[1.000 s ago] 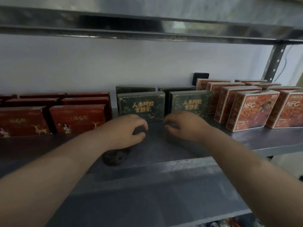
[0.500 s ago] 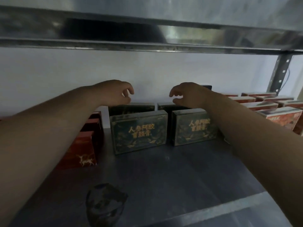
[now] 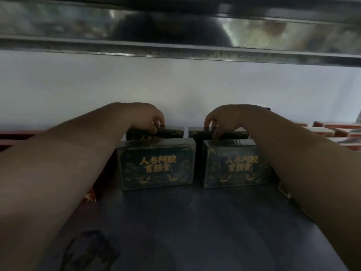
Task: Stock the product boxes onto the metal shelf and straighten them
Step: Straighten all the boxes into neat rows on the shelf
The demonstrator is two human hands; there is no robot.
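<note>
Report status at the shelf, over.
Left hand grips rear left box. Right hand grips rear right box. Front left box and front right box upright. Nothing blocks either hand.

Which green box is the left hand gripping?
The back-left box, behind the front-left box; the left hand pinches its top. The right hand holds the back-right box.

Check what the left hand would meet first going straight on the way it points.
The left hand grips the rear left green box by its top; straight on, it would likely meet the white wall behind it, though depth is unclear.
</note>
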